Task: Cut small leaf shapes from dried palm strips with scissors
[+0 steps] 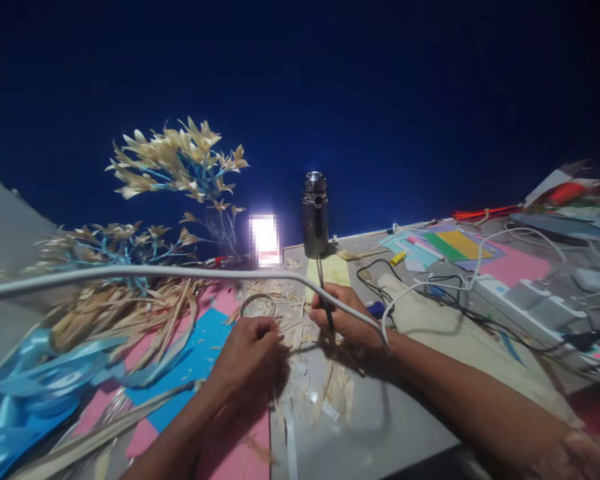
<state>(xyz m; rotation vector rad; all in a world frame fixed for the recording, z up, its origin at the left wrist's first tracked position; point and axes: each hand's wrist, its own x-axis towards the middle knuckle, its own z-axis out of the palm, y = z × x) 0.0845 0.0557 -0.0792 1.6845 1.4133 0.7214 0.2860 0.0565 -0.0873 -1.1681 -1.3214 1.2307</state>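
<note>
My left hand (253,350) is closed in a pinch above the table, with a thin pale strip (291,327) at its fingertips. In my right hand (343,317) are dark metal scissors or tweezers (325,300), held upright with the tip pointing away from me. The two hands are a short way apart. Pale shavings (337,393) lie scattered below and between them. A roll of tape or ring (257,305) rests just beyond my left hand.
A dark metal flask (315,217) stands behind my hands. A white cable (180,272) crosses in front of the view. Dried flowers (180,160) and blue ribbon (40,387) are left; a power strip (535,313) and coloured papers (450,245) lie right.
</note>
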